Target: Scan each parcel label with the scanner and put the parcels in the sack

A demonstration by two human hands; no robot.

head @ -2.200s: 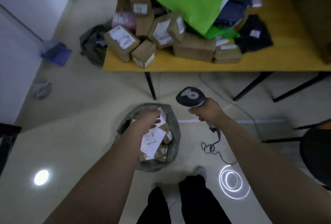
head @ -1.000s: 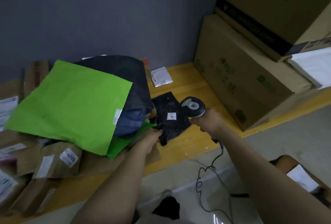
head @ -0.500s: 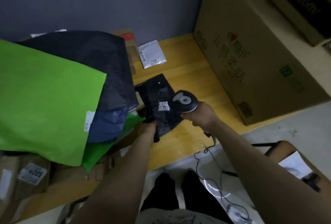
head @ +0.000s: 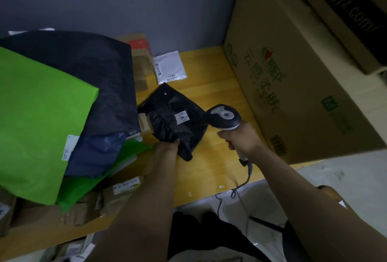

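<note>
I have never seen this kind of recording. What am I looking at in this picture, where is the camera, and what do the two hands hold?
No machine here: a person works with bare hands. The camera sits on the person's head and looks down, so both arms enter from below. The left hand grips the edge of a black parcel on the yellow table. The right hand holds a corded scanner, its head near the parcel's small white label. Nearby lie a green bag, a white envelope, brown parcels and a big cardboard box.
</note>
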